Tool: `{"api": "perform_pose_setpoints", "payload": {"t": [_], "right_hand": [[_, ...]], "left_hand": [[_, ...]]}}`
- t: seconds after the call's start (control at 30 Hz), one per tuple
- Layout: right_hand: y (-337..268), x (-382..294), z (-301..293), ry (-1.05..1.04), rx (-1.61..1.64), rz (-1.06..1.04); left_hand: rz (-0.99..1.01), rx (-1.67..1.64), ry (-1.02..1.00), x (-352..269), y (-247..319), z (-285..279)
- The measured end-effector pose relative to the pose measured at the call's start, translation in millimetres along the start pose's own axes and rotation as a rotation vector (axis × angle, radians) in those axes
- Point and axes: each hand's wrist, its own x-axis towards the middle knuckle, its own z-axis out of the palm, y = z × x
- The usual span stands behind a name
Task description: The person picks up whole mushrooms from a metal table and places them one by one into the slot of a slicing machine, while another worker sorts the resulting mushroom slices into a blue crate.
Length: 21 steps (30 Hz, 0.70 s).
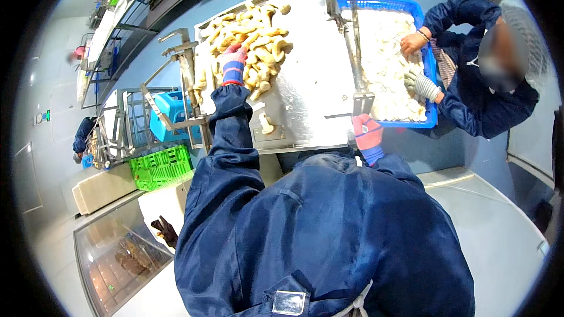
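My left hand (233, 64), in a pink and blue striped knit glove, reaches onto a pile of pale mushrooms (266, 55), seemingly king oyster. Its fingers touch the pile; whether they grip one is hidden. The mushrooms lie on a stainless steel worktop (315, 97). Nearer to me, a single mushroom (266, 123) rests by a small square plate (269, 135). My right hand (368, 134), gloved alike, is curled beside the worktop's right front corner, just below a metal bracket (363, 102) under a long coil spring (355, 39). Anything inside its fingers is hidden.
Right of the worktop, a blue plastic basket (429, 97) holds pale sliced pieces (383, 61). A co-worker's bare hand (413, 44) and gloved hand (421, 84) are in it. A metal lever frame (169, 114), a blue stool (165, 116) and a green crate (163, 167) stand left.
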Motion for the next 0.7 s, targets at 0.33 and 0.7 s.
{"api": "perform_pose_setpoints", "payload": {"t": [0.33,0.7], "right_hand": [[-13.3,6.3,-10.5,0.003,-0.004,0.022],[-10.2,4.7,-8.0,0.026,-0.033,-0.004]], "left_hand": [[0.124,0.827,0.203,-33.2,18.9,65.5],[-0.027,-0.897,-0.581,-67.0,15.8,73.3]]}}
